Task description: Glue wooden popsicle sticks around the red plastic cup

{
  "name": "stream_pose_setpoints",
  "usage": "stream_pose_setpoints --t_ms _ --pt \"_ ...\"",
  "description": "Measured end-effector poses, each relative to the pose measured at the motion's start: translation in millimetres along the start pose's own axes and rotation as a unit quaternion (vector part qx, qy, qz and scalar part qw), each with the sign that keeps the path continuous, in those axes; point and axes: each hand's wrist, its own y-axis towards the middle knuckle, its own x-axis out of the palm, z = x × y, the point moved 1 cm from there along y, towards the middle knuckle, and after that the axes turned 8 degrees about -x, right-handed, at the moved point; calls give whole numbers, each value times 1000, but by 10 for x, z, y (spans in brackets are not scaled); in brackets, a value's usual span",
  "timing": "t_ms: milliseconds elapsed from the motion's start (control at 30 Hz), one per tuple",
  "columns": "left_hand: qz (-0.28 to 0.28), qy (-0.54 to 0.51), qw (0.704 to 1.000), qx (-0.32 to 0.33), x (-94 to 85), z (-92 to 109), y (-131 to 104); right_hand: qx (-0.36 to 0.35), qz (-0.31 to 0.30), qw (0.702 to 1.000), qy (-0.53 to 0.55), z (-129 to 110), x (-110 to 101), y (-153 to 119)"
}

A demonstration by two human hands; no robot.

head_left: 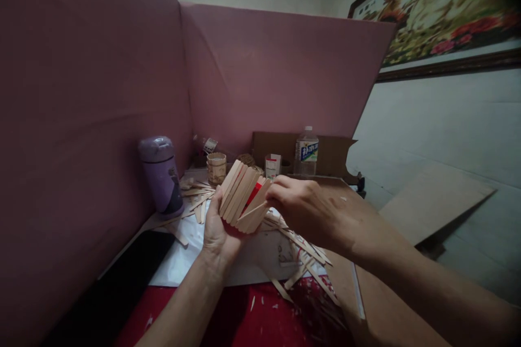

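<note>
My left hand [217, 230] is wrapped round the lower left side of a small object covered with upright wooden craft sticks [240, 195]. Red shows through a gap between the sticks near its right side. My right hand [291, 195] pinches the end of a thin wooden stick [252, 212] that slants across the lower right of the covered side. Loose sticks [307, 246] lie beneath and to the right of the hands, and more lie to the left.
A purple flask [161, 176] stands at the left. Behind the hands are a wooden cup [216, 168], a small carton [272, 165] and a clear bottle [307, 152]. Brown cardboard [378, 293] lies at the right, and a black flat item [130, 265] at the left.
</note>
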Motion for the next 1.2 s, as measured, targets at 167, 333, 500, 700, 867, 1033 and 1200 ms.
stream_pose_setpoints --t_ms 167,333,500,700,867,1033,1200 --pt "-3 7 1000 -4 -10 11 8 -109 -40 988 -106 17 57 -73" --pt "7 17 1000 3 -8 2 -3 36 22 978 204 12 157 -156" --pt "-8 17 1000 0 -12 -7 12 160 82 801 571 -107 201 -133" --pt "-19 11 1000 -6 -23 -12 27 183 193 745 612 -80 232 9" --pt "-28 -4 999 -28 -46 -34 33 174 272 805 498 -127 357 69" --pt "-29 -11 999 -33 -71 -48 52 178 289 848 408 -174 442 92" --pt "-29 -18 999 -37 -64 -49 60 182 281 877 344 -162 430 87"
